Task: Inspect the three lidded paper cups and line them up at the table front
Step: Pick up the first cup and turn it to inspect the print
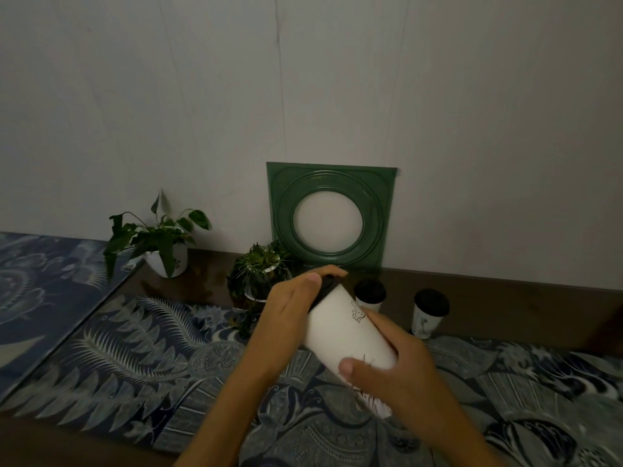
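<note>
Both hands clamped on one white paper cup (347, 335), tilted over the patterned cloth (135, 348); right hand (397, 372) wraps the base, left hand (290, 308) grips the black lid (328, 286); squeeze too hard and that thin wall could buckle or the lid pop; two other cups (369, 296) (428, 315) wait upright on the dark worktop (522, 308) behind.

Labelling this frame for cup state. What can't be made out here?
Head view only:
- Held cup: its lid is mostly covered by the left hand; its base is hidden by the right hand.
- Middle cup: lower part hidden behind the held cup.
- Right cup: print too small and dim to read.
- Cup contents: lids hide them.
</note>
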The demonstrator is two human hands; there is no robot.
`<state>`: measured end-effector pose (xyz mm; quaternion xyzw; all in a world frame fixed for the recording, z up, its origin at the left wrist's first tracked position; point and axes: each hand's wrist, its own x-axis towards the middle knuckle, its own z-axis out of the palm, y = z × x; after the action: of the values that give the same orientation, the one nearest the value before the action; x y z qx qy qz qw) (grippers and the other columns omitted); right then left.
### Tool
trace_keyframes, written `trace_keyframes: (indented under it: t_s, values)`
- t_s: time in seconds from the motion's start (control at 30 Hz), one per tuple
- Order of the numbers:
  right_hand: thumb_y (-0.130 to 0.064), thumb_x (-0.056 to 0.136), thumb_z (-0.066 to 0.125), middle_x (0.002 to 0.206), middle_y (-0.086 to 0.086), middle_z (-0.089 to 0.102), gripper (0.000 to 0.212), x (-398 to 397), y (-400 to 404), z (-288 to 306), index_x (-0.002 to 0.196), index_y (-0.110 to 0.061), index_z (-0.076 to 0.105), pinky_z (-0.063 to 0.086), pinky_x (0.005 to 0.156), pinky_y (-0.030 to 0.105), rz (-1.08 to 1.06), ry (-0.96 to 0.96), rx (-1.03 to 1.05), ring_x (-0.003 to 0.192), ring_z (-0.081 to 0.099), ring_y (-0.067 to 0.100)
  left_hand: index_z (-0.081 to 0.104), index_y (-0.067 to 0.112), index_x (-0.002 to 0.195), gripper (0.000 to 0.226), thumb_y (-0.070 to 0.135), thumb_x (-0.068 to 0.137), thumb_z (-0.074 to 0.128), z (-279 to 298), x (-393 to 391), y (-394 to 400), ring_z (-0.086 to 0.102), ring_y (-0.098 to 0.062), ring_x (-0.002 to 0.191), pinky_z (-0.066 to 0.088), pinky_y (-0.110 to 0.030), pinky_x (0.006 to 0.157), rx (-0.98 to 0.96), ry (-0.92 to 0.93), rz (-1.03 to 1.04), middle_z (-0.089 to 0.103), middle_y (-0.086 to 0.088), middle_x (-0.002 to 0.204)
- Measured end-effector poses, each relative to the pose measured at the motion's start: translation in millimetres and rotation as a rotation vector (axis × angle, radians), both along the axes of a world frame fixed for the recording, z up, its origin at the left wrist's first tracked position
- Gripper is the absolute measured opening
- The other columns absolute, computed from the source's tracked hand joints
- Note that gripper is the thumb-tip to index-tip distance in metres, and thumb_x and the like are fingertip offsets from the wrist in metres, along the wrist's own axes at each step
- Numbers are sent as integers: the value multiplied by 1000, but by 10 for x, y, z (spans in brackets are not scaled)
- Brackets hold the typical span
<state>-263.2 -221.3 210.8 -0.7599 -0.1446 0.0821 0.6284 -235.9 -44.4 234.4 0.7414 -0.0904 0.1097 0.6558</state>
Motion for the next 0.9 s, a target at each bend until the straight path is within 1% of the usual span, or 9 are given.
trace_keyframes:
  t_s: [0.13,0.23,0.33,0.43,0.53,0.6,0.67,0.77,0.9]
  values:
    - [-54,55,77,110,-10,72,73,37,-33,81,123,-34,60,58,74,26,58,63,108,97,70,9,72,35,111,40,49,91,40,93,-25,28,65,-1,112,46,-14,94,23,-109,-10,72,19,118]
    - [-56,57,74,111,-16,69,66,16,-22,161,120,-43,58,57,74,23,61,17,86,97,68,3,70,29,113,39,46,92,42,131,-45,33,66,-1,111,46,-13,93,16,-181,33,71,19,119]
    - [-67,60,67,125,-25,57,74,-44,25,167,129,-55,42,57,84,25,-61,-160,-179,105,60,-3,72,34,105,32,45,90,46,164,-41,26,66,5,104,46,-8,87,10,-166,93,73,29,105]
    - [-74,66,55,131,-23,41,95,-128,79,108,146,-55,7,51,86,29,-111,-417,-564,108,52,3,74,32,99,26,32,94,48,163,-22,20,65,9,97,45,-5,81,6,-104,131,73,32,96]
    - [-75,68,48,126,-20,41,93,-192,99,80,144,-56,-2,49,79,24,-118,-488,-627,100,49,2,76,33,99,28,29,100,48,170,-20,28,66,7,96,47,-8,82,12,-50,96,75,26,99]
    - [-73,65,56,131,-24,43,93,-203,91,90,145,-55,12,51,88,23,-133,-404,-497,107,52,-2,76,35,102,32,41,95,46,171,-22,54,68,0,100,49,-14,87,0,-36,60,76,19,104]
    - [-63,61,70,134,-24,55,90,-198,72,120,142,-49,33,53,92,22,-98,-230,-213,112,59,-4,77,31,108,39,48,91,46,171,-29,77,69,-9,106,51,-26,94,-26,-33,27,77,11,110]
    - [-45,61,78,114,-14,72,68,-177,20,185,125,-40,56,58,75,22,46,-7,143,98,71,7,75,23,114,48,51,89,45,184,-52,74,69,-20,110,51,-45,101,-73,-34,-21,76,0,115]
    - [-38,61,77,105,11,75,63,-181,-16,210,120,-21,64,59,57,33,119,272,395,80,74,27,75,18,114,51,51,86,48,188,-75,35,69,-26,109,51,-50,101,-143,-29,-17,76,-5,114]
